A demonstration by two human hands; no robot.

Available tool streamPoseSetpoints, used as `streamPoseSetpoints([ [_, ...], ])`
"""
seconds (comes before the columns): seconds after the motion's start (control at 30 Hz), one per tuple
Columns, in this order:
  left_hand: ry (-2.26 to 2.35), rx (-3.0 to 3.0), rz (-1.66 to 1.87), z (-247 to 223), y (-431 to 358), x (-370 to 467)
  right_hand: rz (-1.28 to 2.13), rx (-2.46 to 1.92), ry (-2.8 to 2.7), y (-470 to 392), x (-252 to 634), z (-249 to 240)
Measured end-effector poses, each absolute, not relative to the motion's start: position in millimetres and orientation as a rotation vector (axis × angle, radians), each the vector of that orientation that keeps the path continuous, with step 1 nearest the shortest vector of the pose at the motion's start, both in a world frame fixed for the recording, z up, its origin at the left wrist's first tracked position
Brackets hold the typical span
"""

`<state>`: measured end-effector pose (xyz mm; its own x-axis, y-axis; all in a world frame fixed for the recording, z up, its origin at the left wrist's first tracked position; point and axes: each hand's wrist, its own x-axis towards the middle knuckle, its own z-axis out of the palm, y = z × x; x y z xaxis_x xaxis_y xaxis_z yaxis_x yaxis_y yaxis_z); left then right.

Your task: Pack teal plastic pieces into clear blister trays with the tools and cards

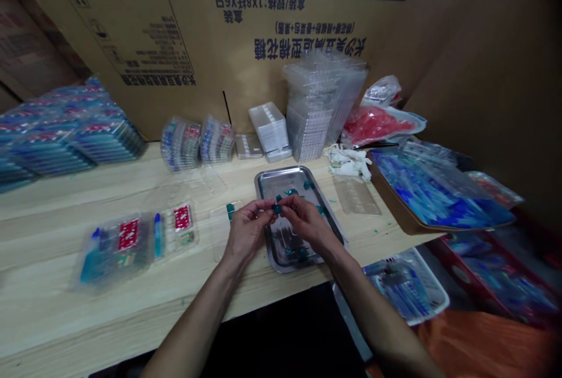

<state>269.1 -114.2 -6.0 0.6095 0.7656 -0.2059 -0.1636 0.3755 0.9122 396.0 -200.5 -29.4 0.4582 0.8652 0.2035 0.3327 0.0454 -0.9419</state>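
Observation:
Over the metal tray (273, 249), my left hand (249, 229) and my right hand (307, 223) meet, their fingertips pinching a small dark teal piece (276, 208) from both sides. More teal pieces (322, 210) lie scattered in the tray. Just left of my left hand, a clear plastic blister (219, 237) rests on the wooden table with a green piece (230, 210) in it. Farther left is a clear pack (182, 236) with a red card and a blue tube, beside a blurred stack of similar packs (112, 246).
Stacked blue packs (65, 132) fill the back left. Clear trays (314, 103), white trays (268, 126) and a large cardboard box (219, 44) stand behind. A carton of blue items (421, 182) is at right, above a white basket (439, 293). A white cloth (349, 161) lies nearby.

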Motion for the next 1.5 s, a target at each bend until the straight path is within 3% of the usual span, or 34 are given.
streamPoseSetpoints([
  [0.17, 0.725, 1.204, 0.723, -11, -117, 262, 0.402, -1.685, -1.155, -195, 385, -27],
  [0.57, 0.777, 1.591, 0.844, -23, -128, 248, 0.443, -1.712, -1.169, -198, 371, -46],
  [0.87, 0.735, 1.193, 0.713, -35, -129, 235, 0.309, -1.798, -1.29, -201, 356, -41],
  [1.03, 0.809, 1.085, 0.713, -35, -109, 201, 0.5, -1.745, -1.299, -196, 347, -44],
  [1.23, 1.02, 1.588, 0.917, -38, -53, 143, 0.52, -1.799, -1.298, -204, 364, -50],
  [1.5, 0.733, 2.254, 0.824, -52, -68, 165, 0.58, -1.855, -1.302, -218, 372, -43],
])
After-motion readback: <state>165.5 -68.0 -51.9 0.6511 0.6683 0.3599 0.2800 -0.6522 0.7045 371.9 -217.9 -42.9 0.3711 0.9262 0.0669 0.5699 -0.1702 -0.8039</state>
